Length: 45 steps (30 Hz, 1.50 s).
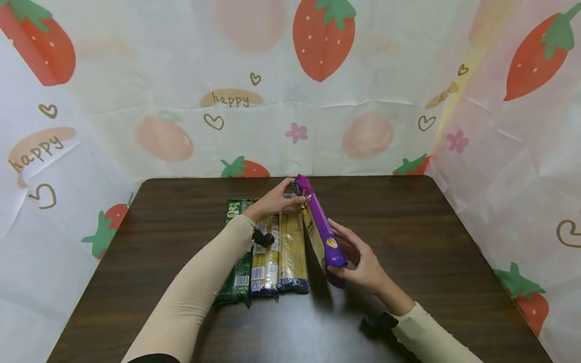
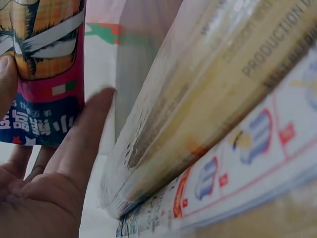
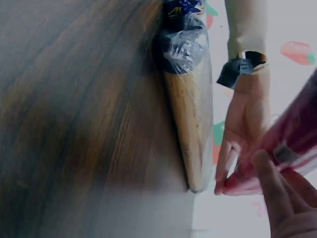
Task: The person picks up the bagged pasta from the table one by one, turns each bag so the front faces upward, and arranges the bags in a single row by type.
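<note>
A purple-edged pack of noodles or pasta (image 1: 321,222) is tilted above the table, standing on its narrow side. My left hand (image 1: 275,202) pinches its far end between thumb and fingers; in the left wrist view the thumb presses the printed front of the pack (image 2: 47,64). At the near end, my right hand (image 1: 365,264) grips it from the right side. To its left lie a clear pack of spaghetti (image 1: 292,247), a spaghetti pack with a white label (image 1: 265,275) and a green pack (image 1: 242,277), side by side. My left forearm partly covers the green one.
The dark wood table (image 1: 408,227) extends on both sides of the packs. A white cloth backdrop (image 1: 281,60) with strawberries and hearts rises behind the table and along both sides. Black straps with small devices (image 1: 263,238) sit on both wrists.
</note>
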Motion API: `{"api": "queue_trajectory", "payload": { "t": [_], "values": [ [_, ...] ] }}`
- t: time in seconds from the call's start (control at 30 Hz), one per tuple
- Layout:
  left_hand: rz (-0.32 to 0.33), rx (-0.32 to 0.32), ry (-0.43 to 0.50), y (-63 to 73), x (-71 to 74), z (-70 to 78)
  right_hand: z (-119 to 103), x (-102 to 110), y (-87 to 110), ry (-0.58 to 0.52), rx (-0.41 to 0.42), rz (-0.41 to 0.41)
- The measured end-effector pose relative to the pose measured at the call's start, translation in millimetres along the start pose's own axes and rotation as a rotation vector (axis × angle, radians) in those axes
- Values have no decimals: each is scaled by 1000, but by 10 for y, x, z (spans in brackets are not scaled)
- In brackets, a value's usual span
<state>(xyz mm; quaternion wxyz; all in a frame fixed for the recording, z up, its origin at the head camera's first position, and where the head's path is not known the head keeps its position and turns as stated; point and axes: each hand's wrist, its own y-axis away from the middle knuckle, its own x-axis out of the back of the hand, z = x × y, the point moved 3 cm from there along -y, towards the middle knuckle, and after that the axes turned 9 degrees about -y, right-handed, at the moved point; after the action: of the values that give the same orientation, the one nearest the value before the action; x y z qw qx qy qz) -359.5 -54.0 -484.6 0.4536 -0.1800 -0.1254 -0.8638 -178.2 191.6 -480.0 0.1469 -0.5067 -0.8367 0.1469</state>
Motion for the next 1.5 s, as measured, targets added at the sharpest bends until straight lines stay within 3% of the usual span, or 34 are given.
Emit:
{"api": "queue_trajectory", "payload": {
  "t": [0.2, 0.47, 0.67, 0.93, 1.13, 1.5],
  "values": [
    [1, 17, 83, 7, -16, -20, -53, 5, -4, 93, -15, 4],
    [70, 64, 15, 7, 7, -63, -42, 11, 2, 16, -25, -15],
    [98, 64, 9, 10, 20, -48, 1, -8, 12, -19, -12, -42],
    [38, 0, 109, 41, 62, 7, 29, 11, 27, -55, -21, -47],
    [-34, 39, 260, 59, 100, 9, 68, 46, 36, -148, -5, -53],
    [-10, 63, 274, 46, 81, 12, 99, 40, 39, -196, -25, -64]
  ]
}}
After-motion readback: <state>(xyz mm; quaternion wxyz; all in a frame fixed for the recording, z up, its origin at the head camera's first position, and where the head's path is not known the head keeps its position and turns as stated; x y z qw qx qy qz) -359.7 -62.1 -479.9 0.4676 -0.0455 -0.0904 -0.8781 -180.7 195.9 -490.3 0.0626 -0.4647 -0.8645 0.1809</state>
